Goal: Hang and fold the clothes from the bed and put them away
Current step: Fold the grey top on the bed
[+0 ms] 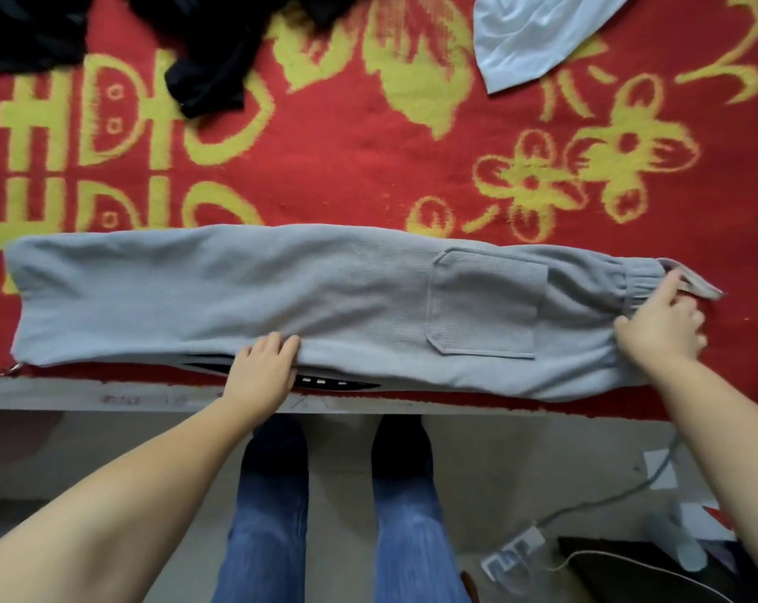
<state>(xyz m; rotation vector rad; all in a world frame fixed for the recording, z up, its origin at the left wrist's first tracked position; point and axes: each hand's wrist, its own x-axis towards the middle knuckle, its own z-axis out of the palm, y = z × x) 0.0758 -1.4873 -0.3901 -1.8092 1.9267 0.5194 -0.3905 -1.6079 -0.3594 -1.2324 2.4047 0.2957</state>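
Observation:
Grey knit trousers [246, 293] lie flat along the near edge of the bed, legs folded together, waistband at the right, a patch pocket facing up. My left hand [266, 367] grips the trousers' near edge at mid-length, fingers curled over the fabric. My right hand [662, 324] holds the elastic waistband end, with the forefinger stretched out along it. A black garment [207, 76] lies crumpled at the far left of the bed and a white garment [529, 32] at the far right.
The bed carries a red blanket with yellow patterns [368, 167]. A dark object with small lights [325, 381] peeks out under the trousers at the bed edge. On the floor to the right lie a white power strip [514, 552] and its cable. My legs in jeans stand below.

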